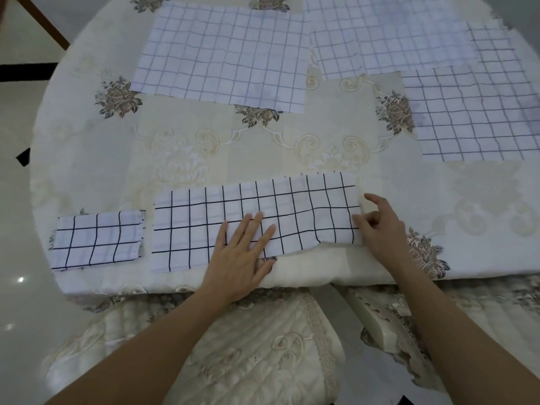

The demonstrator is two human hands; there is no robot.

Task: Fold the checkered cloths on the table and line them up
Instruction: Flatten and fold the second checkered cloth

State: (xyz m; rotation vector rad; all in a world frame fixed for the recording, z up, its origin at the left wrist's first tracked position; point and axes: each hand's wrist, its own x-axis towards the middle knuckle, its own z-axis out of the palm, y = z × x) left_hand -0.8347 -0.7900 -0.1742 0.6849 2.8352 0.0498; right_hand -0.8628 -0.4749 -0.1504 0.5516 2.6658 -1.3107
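Straight fingers (258, 226) of the left hand (239, 255) press flat on the half-folded checkered cloth (204, 217). The right hand (380, 229) pinches its right end. Its near edge lies at the counter (321, 273) rim, so an uneven pull may skew the layers or drag it off. The folded cloth (96, 241) sits just left, and bare room lies ahead before the unfolded cloths (222, 57).

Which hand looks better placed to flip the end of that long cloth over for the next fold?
Probably the right hand: its fingers sit at the right end of the long cloth, seemingly pinching its edge. The left hand lies flat on the middle, pinning it.
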